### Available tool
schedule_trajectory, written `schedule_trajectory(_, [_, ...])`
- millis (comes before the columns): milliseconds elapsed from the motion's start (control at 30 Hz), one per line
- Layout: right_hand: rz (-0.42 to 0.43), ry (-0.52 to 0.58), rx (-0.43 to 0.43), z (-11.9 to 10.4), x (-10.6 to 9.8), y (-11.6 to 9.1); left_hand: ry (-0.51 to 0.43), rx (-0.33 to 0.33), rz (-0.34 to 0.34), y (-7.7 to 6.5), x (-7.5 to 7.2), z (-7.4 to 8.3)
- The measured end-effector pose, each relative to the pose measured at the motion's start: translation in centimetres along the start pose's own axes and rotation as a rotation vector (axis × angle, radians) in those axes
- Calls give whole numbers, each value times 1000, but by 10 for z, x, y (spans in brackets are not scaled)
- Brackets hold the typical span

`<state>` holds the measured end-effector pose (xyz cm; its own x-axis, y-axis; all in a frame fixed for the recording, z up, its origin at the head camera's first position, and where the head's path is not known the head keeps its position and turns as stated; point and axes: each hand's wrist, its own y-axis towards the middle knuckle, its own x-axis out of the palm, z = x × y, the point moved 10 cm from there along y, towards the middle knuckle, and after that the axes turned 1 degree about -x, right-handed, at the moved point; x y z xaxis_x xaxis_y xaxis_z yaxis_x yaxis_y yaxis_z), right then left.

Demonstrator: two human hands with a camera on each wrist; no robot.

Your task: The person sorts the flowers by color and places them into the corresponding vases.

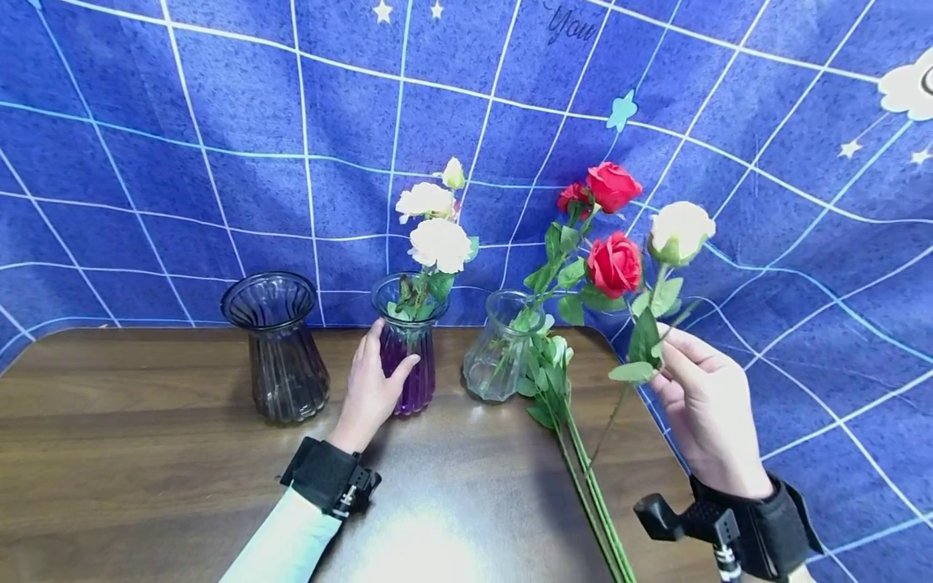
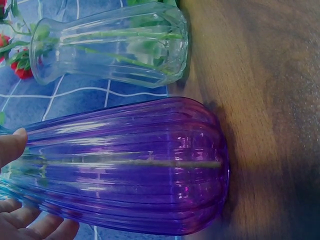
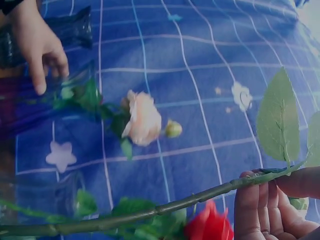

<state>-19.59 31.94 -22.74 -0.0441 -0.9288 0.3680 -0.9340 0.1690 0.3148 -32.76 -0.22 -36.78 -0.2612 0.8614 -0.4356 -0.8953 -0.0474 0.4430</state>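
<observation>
Head view: a dark grey fluted vase [image 1: 290, 376] stands upright at the left, near the back edge of the bench [image 1: 146, 437]. Next, the left hand [image 1: 372, 389] grips the purple fluted vase [image 1: 419, 387] near its neck, its thumb and fingers curled about the glass, likely to steady it. This vase stands near the middle of that edge; white roses [image 1: 440, 244] rise from it, apparently propped by the flared rim. The clear glass vase [image 1: 494, 368] follows, near the back right corner; red roses [image 1: 615, 263] lean rightward out of it, as its wide mouth probably lets them tilt. Just beside it, loose green stems [image 1: 592, 486] lie toward the front edge, presumably within easy reach. At the right edge, the right hand [image 1: 714, 413] holds a single white rose [image 1: 679, 233] raised, its stem pinched between thumb and fingers below the bloom, apparently keeping the bloom upright.
</observation>
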Motion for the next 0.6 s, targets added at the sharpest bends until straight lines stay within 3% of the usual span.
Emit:
schedule_trajectory(200, [-5, -34, 17, 2, 37, 16, 1, -7, -2, 1, -1, -1])
schedule_trajectory(600, [-2, 55, 160, 28, 88, 53, -2, 6, 1, 0, -1, 0])
